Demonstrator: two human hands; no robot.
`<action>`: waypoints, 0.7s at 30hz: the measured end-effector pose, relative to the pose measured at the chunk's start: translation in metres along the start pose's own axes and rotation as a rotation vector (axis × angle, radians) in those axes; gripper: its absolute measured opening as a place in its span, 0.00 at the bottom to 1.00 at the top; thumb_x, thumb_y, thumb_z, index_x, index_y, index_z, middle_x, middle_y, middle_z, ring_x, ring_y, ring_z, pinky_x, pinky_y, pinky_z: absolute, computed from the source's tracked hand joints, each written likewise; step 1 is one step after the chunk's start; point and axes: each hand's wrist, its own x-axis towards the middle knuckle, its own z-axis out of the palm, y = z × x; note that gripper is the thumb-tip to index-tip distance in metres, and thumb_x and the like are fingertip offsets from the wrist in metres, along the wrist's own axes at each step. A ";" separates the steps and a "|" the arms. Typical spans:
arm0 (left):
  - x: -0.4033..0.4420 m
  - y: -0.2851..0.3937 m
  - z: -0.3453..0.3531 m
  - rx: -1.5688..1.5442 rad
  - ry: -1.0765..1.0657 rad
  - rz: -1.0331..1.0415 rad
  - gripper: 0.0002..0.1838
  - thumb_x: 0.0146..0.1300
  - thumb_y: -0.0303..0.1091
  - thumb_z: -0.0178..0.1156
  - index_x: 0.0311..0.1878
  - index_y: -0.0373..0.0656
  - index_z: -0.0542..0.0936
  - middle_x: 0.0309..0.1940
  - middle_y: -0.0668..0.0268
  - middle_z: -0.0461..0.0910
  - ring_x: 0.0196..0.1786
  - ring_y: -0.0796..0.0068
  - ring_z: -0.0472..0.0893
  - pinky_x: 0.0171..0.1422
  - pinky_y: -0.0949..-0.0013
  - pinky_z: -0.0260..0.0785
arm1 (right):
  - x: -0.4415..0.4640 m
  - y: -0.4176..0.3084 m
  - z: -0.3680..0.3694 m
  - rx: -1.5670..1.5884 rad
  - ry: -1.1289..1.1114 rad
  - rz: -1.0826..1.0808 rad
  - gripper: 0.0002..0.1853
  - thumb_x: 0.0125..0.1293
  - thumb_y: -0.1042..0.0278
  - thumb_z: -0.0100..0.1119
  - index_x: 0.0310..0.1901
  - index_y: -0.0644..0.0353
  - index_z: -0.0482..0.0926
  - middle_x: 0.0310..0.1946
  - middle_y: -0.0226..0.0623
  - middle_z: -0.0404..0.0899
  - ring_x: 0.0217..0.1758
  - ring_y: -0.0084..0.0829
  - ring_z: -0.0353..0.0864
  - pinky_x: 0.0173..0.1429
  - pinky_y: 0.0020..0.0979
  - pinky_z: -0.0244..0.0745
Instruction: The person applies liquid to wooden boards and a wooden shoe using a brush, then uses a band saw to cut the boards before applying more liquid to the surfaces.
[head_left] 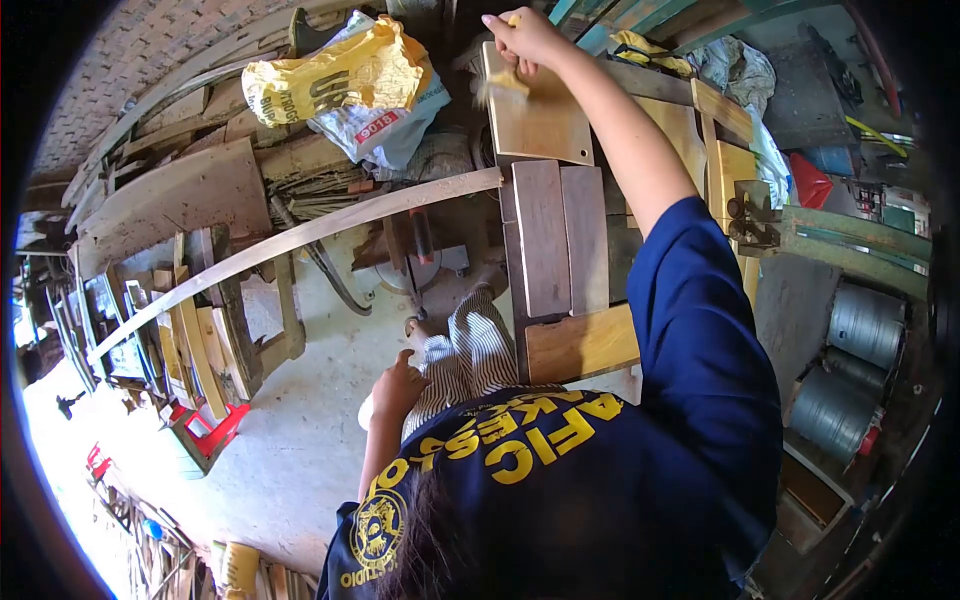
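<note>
My right hand [528, 42] is closed around a paintbrush [510, 82] with pale bristles and a yellowish handle. The brush is over a light wooden board [548, 125] with a small hole near one corner; I cannot tell whether the bristles touch it. My left hand [398, 388] hangs low beside my striped trousers [482, 345], its fingers apart and holding nothing visible. Nearer my body, two darker planks [541, 240] lie side by side, and a yellow-brown board [582, 342] sits closest to me.
A long thin wooden strip [330, 225] stretches left from the planks. Yellow and white sacks [375, 95] lie on stacked timber at upper left. A green metal frame [850, 240] and metal cylinders [835, 410] are on the right. A red plastic stool [215, 430] stands at lower left.
</note>
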 end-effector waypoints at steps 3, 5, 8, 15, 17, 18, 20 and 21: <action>0.000 -0.001 0.001 0.023 0.029 -0.007 0.33 0.50 0.46 0.67 0.58 0.49 0.67 0.34 0.55 0.82 0.40 0.51 0.81 0.43 0.52 0.72 | 0.015 -0.060 -0.048 0.570 -0.367 0.722 0.25 0.72 0.54 0.45 0.22 0.65 0.75 0.16 0.38 0.78 0.16 0.30 0.78 0.20 0.30 0.71; 0.003 -0.009 0.006 -0.019 0.041 0.017 0.33 0.50 0.46 0.67 0.58 0.48 0.67 0.33 0.55 0.82 0.40 0.51 0.81 0.42 0.52 0.72 | -0.003 -0.040 -0.023 0.434 -0.049 0.436 0.24 0.70 0.49 0.48 0.25 0.63 0.76 0.14 0.36 0.76 0.12 0.28 0.74 0.18 0.29 0.70; 0.004 -0.015 0.008 -0.033 0.065 0.067 0.33 0.50 0.46 0.67 0.57 0.47 0.67 0.31 0.56 0.82 0.39 0.52 0.81 0.40 0.53 0.73 | -0.032 -0.059 -0.020 0.485 -0.131 0.601 0.24 0.70 0.47 0.46 0.26 0.60 0.77 0.12 0.34 0.74 0.07 0.24 0.71 0.13 0.26 0.68; 0.004 -0.022 0.009 -0.071 0.054 0.008 0.31 0.48 0.43 0.67 0.56 0.49 0.68 0.32 0.54 0.82 0.40 0.49 0.80 0.41 0.52 0.72 | -0.070 -0.085 -0.064 0.757 0.239 0.841 0.28 0.69 0.44 0.46 0.30 0.68 0.74 0.17 0.42 0.77 0.12 0.28 0.76 0.14 0.25 0.69; -0.002 -0.018 0.001 -0.074 0.065 -0.004 0.31 0.48 0.42 0.67 0.56 0.50 0.68 0.32 0.54 0.82 0.40 0.49 0.80 0.41 0.52 0.72 | -0.080 -0.054 -0.097 0.551 0.470 0.840 0.26 0.71 0.48 0.45 0.29 0.66 0.74 0.15 0.39 0.76 0.13 0.27 0.76 0.16 0.25 0.72; -0.005 -0.019 -0.003 -0.070 0.081 -0.014 0.31 0.48 0.42 0.67 0.56 0.50 0.69 0.32 0.54 0.82 0.40 0.48 0.80 0.41 0.52 0.72 | -0.084 -0.033 -0.111 0.429 0.503 0.929 0.25 0.71 0.49 0.46 0.28 0.66 0.74 0.15 0.37 0.75 0.12 0.26 0.76 0.16 0.24 0.72; -0.003 -0.036 0.007 -0.069 0.104 0.001 0.31 0.47 0.42 0.68 0.55 0.50 0.69 0.32 0.53 0.82 0.40 0.48 0.80 0.41 0.52 0.71 | -0.102 0.008 -0.127 0.178 0.420 0.908 0.24 0.69 0.50 0.49 0.28 0.65 0.76 0.15 0.33 0.75 0.12 0.24 0.75 0.16 0.23 0.71; -0.004 -0.036 0.007 -0.051 0.097 -0.010 0.31 0.47 0.42 0.68 0.55 0.50 0.69 0.32 0.53 0.81 0.40 0.48 0.80 0.41 0.52 0.71 | -0.111 0.029 -0.125 0.155 0.390 0.834 0.23 0.69 0.51 0.49 0.27 0.65 0.76 0.15 0.33 0.75 0.12 0.24 0.74 0.16 0.24 0.71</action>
